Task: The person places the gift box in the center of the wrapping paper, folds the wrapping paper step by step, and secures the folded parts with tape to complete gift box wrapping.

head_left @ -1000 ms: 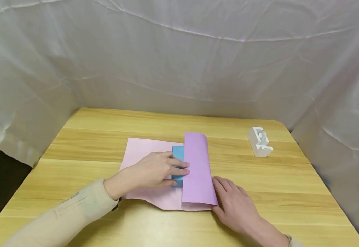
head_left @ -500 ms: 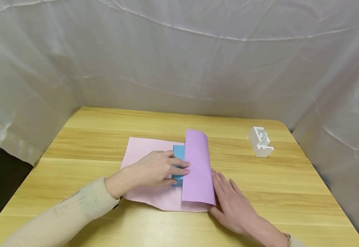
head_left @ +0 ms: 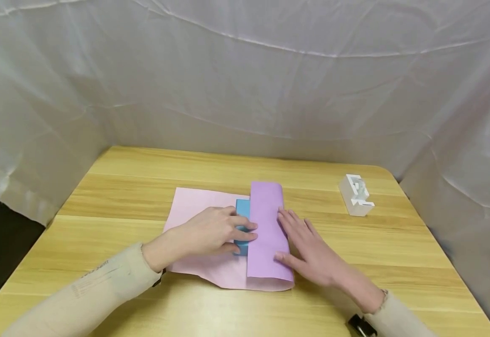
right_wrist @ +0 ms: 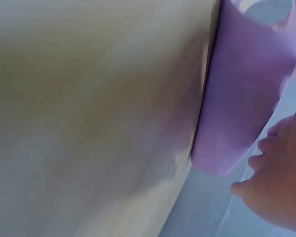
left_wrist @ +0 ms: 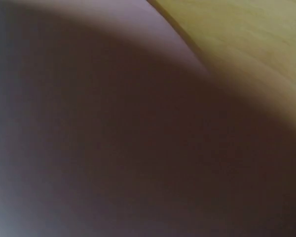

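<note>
In the head view, a sheet of paper (head_left: 194,202), pale pink on one side and purple on the other, lies under a blue box (head_left: 242,207). Its right side is folded over the box as a purple flap (head_left: 266,262). My left hand (head_left: 213,231) rests across the box, two extended fingertips on the flap's left edge, thumb by the box's near end. My right hand (head_left: 312,252) lies along the fold with fingers straight, fingertips and thumb at the flap's right edge. The right wrist view shows the curved purple fold (right_wrist: 246,89) beside those fingers (right_wrist: 281,163).
A white tape dispenser (head_left: 354,199) with clear tape stands at the right rear of the wooden table (head_left: 144,161). Pale cloth curtains (head_left: 245,93) hang behind and at both sides. The left wrist view is mostly dark and blurred.
My right hand has moved from beside the paper's near right edge up and leftward onto the fold. The flap's raised far end has come down flatter. My left hand stays in place.
</note>
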Motion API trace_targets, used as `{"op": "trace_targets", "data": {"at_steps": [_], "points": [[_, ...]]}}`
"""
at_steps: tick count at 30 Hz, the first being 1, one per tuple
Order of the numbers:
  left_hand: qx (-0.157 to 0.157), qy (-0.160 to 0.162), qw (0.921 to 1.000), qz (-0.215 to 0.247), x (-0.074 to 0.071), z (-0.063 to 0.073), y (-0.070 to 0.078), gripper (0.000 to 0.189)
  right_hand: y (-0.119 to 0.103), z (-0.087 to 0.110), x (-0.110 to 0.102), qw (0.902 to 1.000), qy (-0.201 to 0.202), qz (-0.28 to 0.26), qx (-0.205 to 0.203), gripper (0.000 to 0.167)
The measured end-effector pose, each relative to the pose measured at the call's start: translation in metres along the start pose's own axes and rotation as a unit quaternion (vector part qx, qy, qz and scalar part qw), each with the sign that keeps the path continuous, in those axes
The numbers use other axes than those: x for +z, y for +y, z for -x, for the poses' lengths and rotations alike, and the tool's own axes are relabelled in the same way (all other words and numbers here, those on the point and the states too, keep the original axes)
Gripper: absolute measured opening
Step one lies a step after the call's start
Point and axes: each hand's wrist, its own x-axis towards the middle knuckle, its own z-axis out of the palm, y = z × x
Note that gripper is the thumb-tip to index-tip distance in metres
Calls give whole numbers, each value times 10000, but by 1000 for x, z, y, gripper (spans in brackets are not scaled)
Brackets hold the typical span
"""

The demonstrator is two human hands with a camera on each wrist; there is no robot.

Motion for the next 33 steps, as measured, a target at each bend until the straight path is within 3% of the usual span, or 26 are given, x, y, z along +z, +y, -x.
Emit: {"op": "trace_targets", "data": {"at_steps": [6,11,15,18,22,26,30,33], "points": [[-29,-16,9999,96,0,-1,1,50,8,-26,-3,9994,-136,16,-311,80],[-81,-40,9996,281,0,-1,3,48,11,-29,-3,9986,-231,-66,-477,79],[-211,-400,9956,824,-8,4,1,46,12,-29,-2,9983,-216,-45,-533,79],[-340,-797,9873,1330,-21,8,-4,47,11,-32,-1,9980,-236,-40,-584,78],[-451,-1049,9815,1533,-32,0,-13,51,10,-32,-2,9979,-294,-39,-572,78],[-944,-1013,9801,1419,-29,-14,-22,58,9,-32,-3,9979,-314,-9,-562,79],[-1539,-1082,9696,1565,-12,-26,-23,71,9,-32,-4,9976,-340,-14,-596,79],[-1749,-1037,9649,1660,-1,-29,-20,73,9,-33,-5,9975,-356,-21,-613,79]]}}
